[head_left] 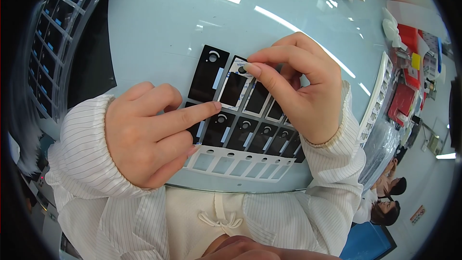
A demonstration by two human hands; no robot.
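Note:
Two rows of small flat black panels with round holes lie on the glossy table. My right hand (308, 89) is closed in a pinch at the top of one back-row panel (233, 90), its thumb and forefinger on the white adhesive frame (236, 70) around that panel's edge. My left hand (144, 135) has its index finger stretched out, the tip touching the frame's lower left corner; its other fingers are loosely bent and hold nothing. Left of this panel lies a bare black panel (207, 77) with a pale blue tab. My right hand partly covers the framed panels beyond.
A white strip with several window cutouts (231, 163) lies along the near edge. At the left stand a clear compartment tray of panels (48, 43) and a black sheet (94, 43). Another white strip (378, 96), red bins (409, 96) and two people (385, 207) are at the right.

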